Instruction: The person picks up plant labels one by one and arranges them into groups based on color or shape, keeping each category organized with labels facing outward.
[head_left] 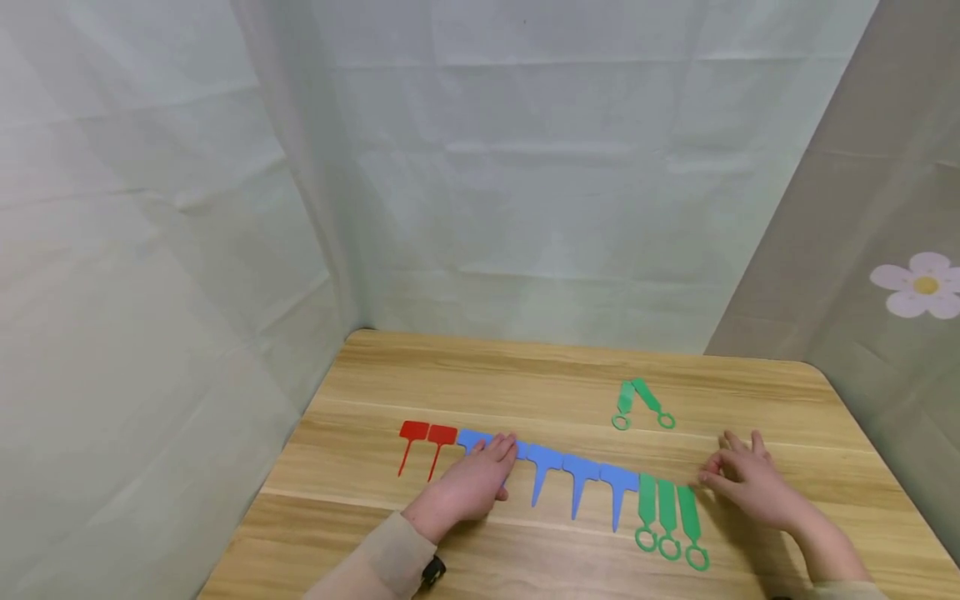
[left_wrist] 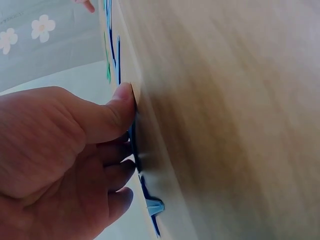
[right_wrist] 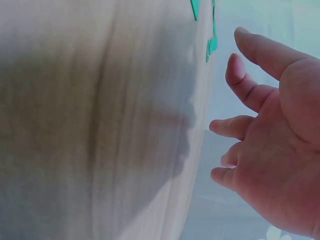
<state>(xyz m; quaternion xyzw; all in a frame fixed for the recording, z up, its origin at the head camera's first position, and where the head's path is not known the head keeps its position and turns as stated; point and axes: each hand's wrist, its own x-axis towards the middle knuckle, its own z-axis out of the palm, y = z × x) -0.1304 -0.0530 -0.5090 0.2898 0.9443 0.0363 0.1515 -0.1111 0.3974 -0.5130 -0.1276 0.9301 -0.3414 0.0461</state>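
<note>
Red markers (head_left: 422,443): two red T-shaped plant labels at the left end of the row on the wooden table (head_left: 525,367). Heads point to the far edge and stakes point toward the person. No hand touches them.

Left hand (head_left: 472,482): lies palm down on the left part of the blue group, just right of the red pair. The fingers are nearly straight and pressed flat. In the left wrist view the thumb (left_wrist: 112,112) and fingertips bear against the tabletop over a blue piece. Nothing is curled around or pinched.

Blue labels (head_left: 577,479): a run of T-shaped labels side by side, heads touching in a line. Their long axes run from the far edge toward the person, across the line of the row. The leftmost ones sit under the left hand's fingers, while three to its right lie uncovered.

Green loop tags (head_left: 667,510): three at the right end of the row. Their rings sit at the near end and their long axes lie near parallel to the blue stakes.

Right hand (head_left: 746,479): just right of the green trio, nearer to it than the left hand. The fingers are loosely spread and slightly bent, holding nothing. The right wrist view shows the palm raised off the wood. The tags lie to its left.

Spare green pair (head_left: 641,402): two loop tags splayed in a V farther back, well apart from both hands.
</note>
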